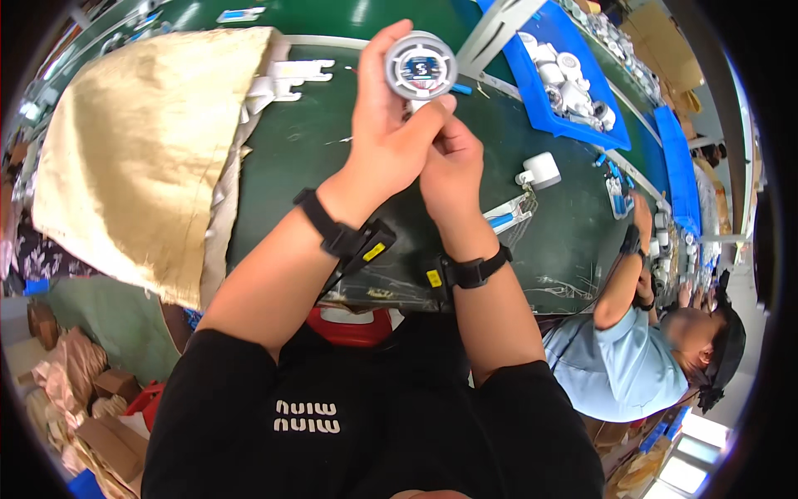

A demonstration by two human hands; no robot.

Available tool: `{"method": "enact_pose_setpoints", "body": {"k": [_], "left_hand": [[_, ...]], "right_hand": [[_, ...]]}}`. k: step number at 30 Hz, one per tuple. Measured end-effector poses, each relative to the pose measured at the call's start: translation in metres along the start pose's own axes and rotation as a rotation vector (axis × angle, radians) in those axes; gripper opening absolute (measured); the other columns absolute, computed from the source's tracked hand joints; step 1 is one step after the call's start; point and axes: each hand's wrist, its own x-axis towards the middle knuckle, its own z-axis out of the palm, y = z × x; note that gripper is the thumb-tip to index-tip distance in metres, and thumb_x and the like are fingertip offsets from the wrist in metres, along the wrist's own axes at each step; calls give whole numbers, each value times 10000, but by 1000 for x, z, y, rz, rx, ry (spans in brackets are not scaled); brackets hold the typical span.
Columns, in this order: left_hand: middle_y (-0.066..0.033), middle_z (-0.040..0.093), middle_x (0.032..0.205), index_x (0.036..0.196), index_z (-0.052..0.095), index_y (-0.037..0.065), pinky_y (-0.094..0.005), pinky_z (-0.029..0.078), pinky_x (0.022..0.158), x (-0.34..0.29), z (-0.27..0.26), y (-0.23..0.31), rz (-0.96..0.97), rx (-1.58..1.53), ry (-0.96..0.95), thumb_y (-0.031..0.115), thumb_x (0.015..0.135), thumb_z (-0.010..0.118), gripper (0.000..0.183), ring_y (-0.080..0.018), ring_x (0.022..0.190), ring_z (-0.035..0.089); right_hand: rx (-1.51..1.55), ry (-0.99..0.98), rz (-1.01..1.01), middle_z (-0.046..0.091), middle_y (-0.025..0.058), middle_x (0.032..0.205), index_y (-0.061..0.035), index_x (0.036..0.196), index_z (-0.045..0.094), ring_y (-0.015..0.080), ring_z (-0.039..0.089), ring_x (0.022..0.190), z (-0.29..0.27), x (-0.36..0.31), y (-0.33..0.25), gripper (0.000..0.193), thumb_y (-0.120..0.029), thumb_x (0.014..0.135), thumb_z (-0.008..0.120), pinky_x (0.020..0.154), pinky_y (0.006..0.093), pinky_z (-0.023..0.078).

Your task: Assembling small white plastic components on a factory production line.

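Observation:
My left hand (384, 125) holds up a round grey-and-white housing (421, 48) over the green table. Its open face is turned up, and a dark circuit board with wires shows inside the slotted ring. The fingers run along its left side, while the thumb lies below its rim over a short white neck. Just under that thumb, my right hand (455, 166) is closed with its fingers curled in close to the neck. What it grips is hidden behind the left thumb. On the table to the right lie a white rounded part (542, 170) and a white strip with blue (507, 214), joined by thin wires.
A large beige sack (141, 158) covers the table's left side, with white bracket-like parts (301, 76) beside it. At the back right, a blue bin (549, 125) holds several white housings, near a metal post (499, 33). A co-worker in light blue (623, 366) sits at the right.

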Motion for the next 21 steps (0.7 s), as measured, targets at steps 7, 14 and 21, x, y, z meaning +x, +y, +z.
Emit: {"method": "enact_pose_setpoints", "body": {"k": [7,14,21], "left_hand": [[-152,557,1373,1603,234,4,-395,582,989,-14,-4,17,-131,72,82,-46,934,654,792,-231,1162,652],[-110,640,1244,1400,443,-10,-355,532,986,40,-17,40,-171,156,38,-23,790,831,722,-191,1144,637],[-103,728,902,1127,596,-63,-289,545,600,180,-67,-25,-146,473,513,53,868,841,375,-144,731,685]], "right_hand": [[193,-37,132,693,35,1144,26,1214,649,108,650,1030,7,-19,10,305,-47,939,757,914,279,526],[-108,-123,-114,562,91,1281,-6,1444,473,167,552,1117,-2,-12,9,648,-55,864,757,924,303,481],[-288,-23,-308,584,64,1191,-44,1422,497,129,548,1041,-12,-3,6,603,31,867,720,830,267,473]]}}
